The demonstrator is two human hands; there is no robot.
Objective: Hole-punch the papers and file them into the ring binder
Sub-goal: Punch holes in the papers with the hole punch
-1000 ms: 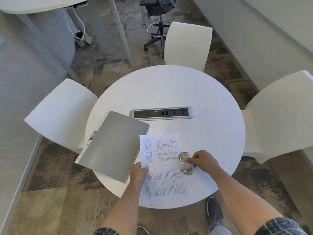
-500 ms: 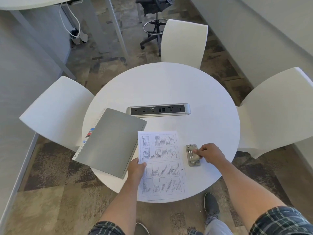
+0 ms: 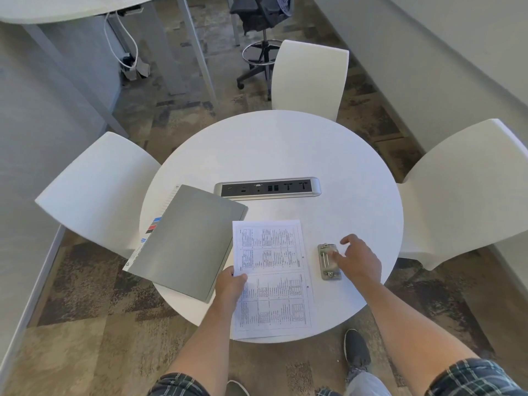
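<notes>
A printed sheet of paper (image 3: 271, 278) lies on the round white table (image 3: 271, 155), with two small punched holes showing near its right edge. My left hand (image 3: 231, 287) pinches the sheet's left edge, thumb on top. A grey metal hole punch (image 3: 328, 261) sits on the table just right of the sheet. My right hand (image 3: 358, 260) hovers over the punch's right side with fingers spread, fingertips at or just above it. A closed grey ring binder (image 3: 185, 241) lies at an angle to the left of the sheet, with coloured tabs along its left edge.
A silver power and data strip (image 3: 268, 187) is set into the table's middle. Three white chairs stand around the table: left (image 3: 97, 184), far (image 3: 310, 78), right (image 3: 463, 190). My shoe (image 3: 355, 352) shows below the table's near edge.
The punch has been slid right, off the sheet's right edge, onto the bare table. My right hand has loosened from it and spread its fingers. My left hand still holds the sheet.
</notes>
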